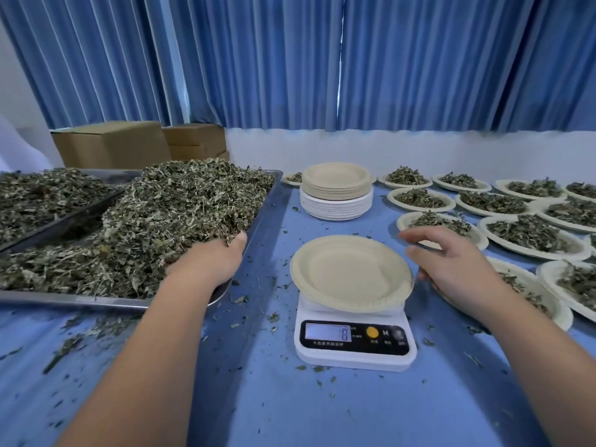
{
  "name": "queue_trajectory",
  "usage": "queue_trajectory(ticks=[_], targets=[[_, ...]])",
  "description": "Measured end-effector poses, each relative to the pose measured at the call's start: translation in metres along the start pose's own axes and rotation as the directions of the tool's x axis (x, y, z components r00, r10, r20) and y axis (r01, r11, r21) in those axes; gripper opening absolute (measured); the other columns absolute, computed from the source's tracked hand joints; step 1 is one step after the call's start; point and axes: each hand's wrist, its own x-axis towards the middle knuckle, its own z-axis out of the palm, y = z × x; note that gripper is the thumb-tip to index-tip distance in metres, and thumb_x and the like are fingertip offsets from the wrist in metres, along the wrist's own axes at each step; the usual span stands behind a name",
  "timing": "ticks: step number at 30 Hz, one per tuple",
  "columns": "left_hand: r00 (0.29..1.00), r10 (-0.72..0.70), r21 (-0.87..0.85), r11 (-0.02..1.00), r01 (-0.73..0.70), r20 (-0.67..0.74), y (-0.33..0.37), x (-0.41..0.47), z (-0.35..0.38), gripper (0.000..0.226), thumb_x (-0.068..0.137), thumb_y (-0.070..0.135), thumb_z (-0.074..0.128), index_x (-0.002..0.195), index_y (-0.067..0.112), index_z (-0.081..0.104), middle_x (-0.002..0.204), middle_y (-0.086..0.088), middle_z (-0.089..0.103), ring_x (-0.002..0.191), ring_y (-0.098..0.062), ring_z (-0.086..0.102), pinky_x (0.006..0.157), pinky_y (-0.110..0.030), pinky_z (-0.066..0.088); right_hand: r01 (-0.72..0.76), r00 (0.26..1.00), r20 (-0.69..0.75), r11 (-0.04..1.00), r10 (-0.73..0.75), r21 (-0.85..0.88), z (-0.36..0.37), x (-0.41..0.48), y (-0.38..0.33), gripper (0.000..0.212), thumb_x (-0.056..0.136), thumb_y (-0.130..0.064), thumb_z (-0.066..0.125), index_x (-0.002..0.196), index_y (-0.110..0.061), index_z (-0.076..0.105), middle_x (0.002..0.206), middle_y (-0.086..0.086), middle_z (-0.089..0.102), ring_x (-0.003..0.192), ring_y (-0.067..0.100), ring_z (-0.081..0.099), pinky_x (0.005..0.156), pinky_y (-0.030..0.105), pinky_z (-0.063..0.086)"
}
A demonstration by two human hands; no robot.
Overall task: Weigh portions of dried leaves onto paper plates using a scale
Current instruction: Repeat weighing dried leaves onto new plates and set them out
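Note:
A white digital scale (354,353) stands in the middle of the blue table, its display lit. An empty beige paper plate (351,272) lies on top of it. To the left, a metal tray (264,208) holds a big heap of dried leaves (174,217). My left hand (209,259) is dug into the near right part of that heap, fingers buried in the leaves, thumb showing. My right hand (451,262) hovers just right of the plate with fingers spread and loosely bent, holding nothing.
A stack of unused paper plates (337,191) stands behind the scale. Several leaf-filled plates (529,233) cover the right side of the table. A second tray of leaves (48,198) and cardboard boxes (113,145) sit at the far left. Leaf crumbs litter the table.

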Motion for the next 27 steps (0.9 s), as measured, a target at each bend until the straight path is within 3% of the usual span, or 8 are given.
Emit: queue_trajectory(ticks=[4, 7, 9, 13, 17, 20, 23, 27], targets=[[0.999, 0.047, 0.065, 0.997, -0.046, -0.020, 0.005, -0.001, 0.002, 0.078, 0.094, 0.069, 0.017, 0.144, 0.013, 0.041, 0.145, -0.013, 0.045, 0.128, -0.034, 0.045, 0.105, -0.048, 0.037, 0.010, 0.999, -0.048, 1.000, -0.010, 0.007, -0.002, 0.003, 0.003, 0.022, 0.092, -0.016, 0.059, 0.096, -0.037, 0.067, 0.108, -0.005, 0.061, 0.055, 0.006, 0.057, 0.045, 0.010, 0.040], [0.995, 0.006, 0.148, 0.989, 0.009, -0.104, 0.008, -0.006, -0.002, 0.081, 0.090, 0.075, 0.014, 0.144, 0.022, 0.041, 0.149, -0.011, 0.038, 0.133, -0.037, 0.038, 0.108, -0.059, 0.029, 0.002, 0.998, -0.064, 1.000, -0.002, -0.002, -0.004, 0.005, 0.005, 0.024, 0.091, -0.017, 0.059, 0.095, -0.039, 0.067, 0.105, -0.001, 0.061, 0.054, 0.007, 0.058, 0.045, 0.012, 0.040], [0.997, -0.011, 0.145, 0.989, 0.022, -0.075, 0.006, -0.005, 0.000, 0.085, 0.086, 0.080, 0.011, 0.148, 0.025, 0.033, 0.156, -0.011, 0.026, 0.139, -0.040, 0.029, 0.110, -0.062, 0.023, 0.006, 0.998, -0.059, 1.000, -0.007, -0.014, -0.005, 0.005, 0.007, 0.025, 0.091, -0.017, 0.059, 0.094, -0.040, 0.066, 0.106, -0.004, 0.061, 0.063, 0.012, 0.062, 0.052, 0.016, 0.043], [0.995, 0.014, 0.058, 0.998, -0.020, 0.095, 0.010, -0.006, 0.005, 0.088, 0.090, 0.075, 0.016, 0.151, 0.012, 0.031, 0.156, -0.013, 0.029, 0.140, -0.033, 0.033, 0.110, -0.044, 0.030, 0.036, 0.998, -0.045, 0.998, -0.039, -0.057, -0.002, 0.007, 0.005, 0.029, 0.090, -0.013, 0.057, 0.089, -0.041, 0.063, 0.110, -0.006, 0.061, 0.085, 0.016, 0.060, 0.074, 0.027, 0.041], [1.000, 0.014, 0.081, 0.997, -0.015, 0.014, 0.005, -0.011, 0.005, 0.089, 0.088, 0.077, 0.020, 0.141, 0.010, 0.045, 0.141, -0.014, 0.048, 0.113, -0.030, 0.052, 0.095, -0.038, 0.042, 0.052, 0.998, -0.032, 0.996, -0.054, -0.077, -0.001, 0.007, 0.002, 0.032, 0.091, -0.010, 0.055, 0.089, -0.041, 0.062, 0.112, -0.011, 0.057, 0.086, 0.016, 0.059, 0.077, 0.027, 0.040], [0.998, -0.002, 0.041, 0.999, 0.005, -0.067, -0.006, -0.014, 0.005, 0.090, 0.082, 0.083, 0.021, 0.144, 0.020, 0.036, 0.149, -0.014, 0.034, 0.128, -0.037, 0.043, 0.104, -0.053, 0.038, 0.058, 0.997, -0.053, 0.997, -0.061, -0.059, -0.004, 0.006, 0.002, 0.030, 0.091, -0.010, 0.055, 0.091, -0.039, 0.064, 0.113, -0.012, 0.058, 0.083, 0.014, 0.059, 0.072, 0.026, 0.041], [0.988, 0.151, -0.031, 0.988, -0.150, 0.014, -0.011, -0.019, 0.002, 0.080, 0.086, 0.078, 0.028, 0.152, 0.034, 0.020, 0.160, -0.006, 0.020, 0.141, -0.033, 0.031, 0.112, -0.049, 0.030, 0.065, 0.996, -0.061, 0.997, -0.067, -0.043, -0.003, 0.005, 0.000, 0.031, 0.091, -0.009, 0.054, 0.089, -0.039, 0.063, 0.112, -0.011, 0.058, 0.081, 0.013, 0.059, 0.070, 0.025, 0.041], [0.939, 0.285, 0.049, 0.953, -0.299, 0.195, -0.017, -0.033, -0.003, 0.072, 0.087, 0.076, 0.029, 0.146, 0.035, 0.034, 0.140, 0.007, 0.051, 0.119, -0.019, 0.053, 0.096, -0.033, 0.041, 0.060, 0.997, -0.041, 0.997, -0.062, -0.050, -0.003, 0.003, -0.002, 0.031, 0.091, -0.008, 0.053, 0.091, -0.037, 0.062, 0.112, -0.008, 0.058, 0.085, 0.017, 0.059, 0.075, 0.028, 0.040]])
